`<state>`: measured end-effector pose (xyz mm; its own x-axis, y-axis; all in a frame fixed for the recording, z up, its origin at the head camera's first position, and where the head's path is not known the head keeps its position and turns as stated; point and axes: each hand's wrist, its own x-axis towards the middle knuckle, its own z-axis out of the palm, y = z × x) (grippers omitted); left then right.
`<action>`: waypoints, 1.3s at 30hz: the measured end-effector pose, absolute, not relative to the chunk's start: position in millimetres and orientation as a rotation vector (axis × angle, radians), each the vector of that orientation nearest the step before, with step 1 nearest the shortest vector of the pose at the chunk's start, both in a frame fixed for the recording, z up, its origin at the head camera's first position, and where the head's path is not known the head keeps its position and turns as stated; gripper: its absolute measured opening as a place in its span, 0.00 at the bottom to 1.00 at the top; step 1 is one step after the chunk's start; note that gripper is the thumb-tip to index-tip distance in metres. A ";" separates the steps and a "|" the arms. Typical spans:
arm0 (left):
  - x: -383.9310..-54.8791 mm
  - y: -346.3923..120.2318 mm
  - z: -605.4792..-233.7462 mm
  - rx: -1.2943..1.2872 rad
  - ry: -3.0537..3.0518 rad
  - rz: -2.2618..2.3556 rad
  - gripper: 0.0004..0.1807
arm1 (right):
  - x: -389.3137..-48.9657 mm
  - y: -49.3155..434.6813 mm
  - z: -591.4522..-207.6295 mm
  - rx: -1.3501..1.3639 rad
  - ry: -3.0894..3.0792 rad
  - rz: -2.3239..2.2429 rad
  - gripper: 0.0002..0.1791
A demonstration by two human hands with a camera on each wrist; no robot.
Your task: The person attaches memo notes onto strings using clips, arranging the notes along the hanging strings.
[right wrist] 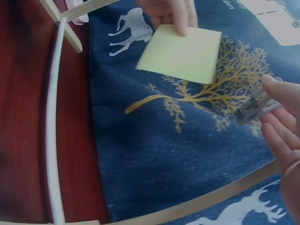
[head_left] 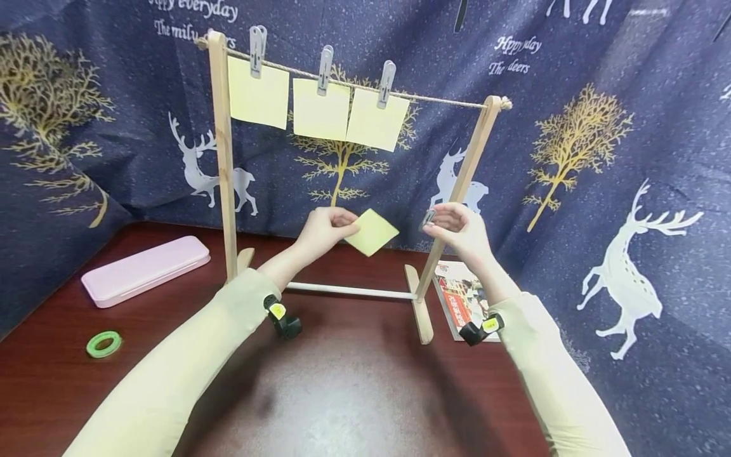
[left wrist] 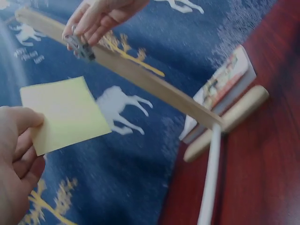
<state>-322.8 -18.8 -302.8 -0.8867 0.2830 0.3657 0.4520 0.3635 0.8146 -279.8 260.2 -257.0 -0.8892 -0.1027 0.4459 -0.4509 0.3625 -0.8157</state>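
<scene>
My left hand (head_left: pixel 328 231) pinches a yellow sticky note (head_left: pixel 372 233) by one corner, thumb on its face, below the string (head_left: pixel 440 99) of a wooden stand. In my right hand (head_left: pixel 464 233) is a grey clothespin (right wrist: pixel 255 107), gripped between thumb and fingers beside the stand's right post (head_left: pixel 464 178). Along the string hang three yellow notes, the left (head_left: pixel 259 95), the middle (head_left: pixel 321 109) and the right one (head_left: pixel 378 120), each held at its top by a grey clothespin (head_left: pixel 386 84). The right stretch of string, up to the right post, carries no note.
A pink case (head_left: pixel 145 270) and a green tape ring (head_left: pixel 104 344) lie on the dark red table (head_left: pixel 320 381) at left. Behind the stand's right foot (head_left: pixel 419 304) lies a book (head_left: pixel 459 295). A white bar (head_left: pixel 348 291) joins the posts low down. A patterned blue cloth (head_left: pixel 571 63) hangs behind.
</scene>
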 end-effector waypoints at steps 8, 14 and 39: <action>-323.1 -4.6 -267.2 -0.614 -2.258 -1.697 0.15 | -286.1 255.1 -216.9 0.489 -2.131 1.448 0.21; -324.2 8.1 -244.8 -0.591 -2.143 -1.816 0.16 | -289.2 250.9 -172.8 0.549 -2.002 1.397 0.16; -334.8 48.8 -196.6 -0.563 -1.873 -2.123 0.17 | -302.4 228.3 -71.9 0.485 -1.931 1.427 0.13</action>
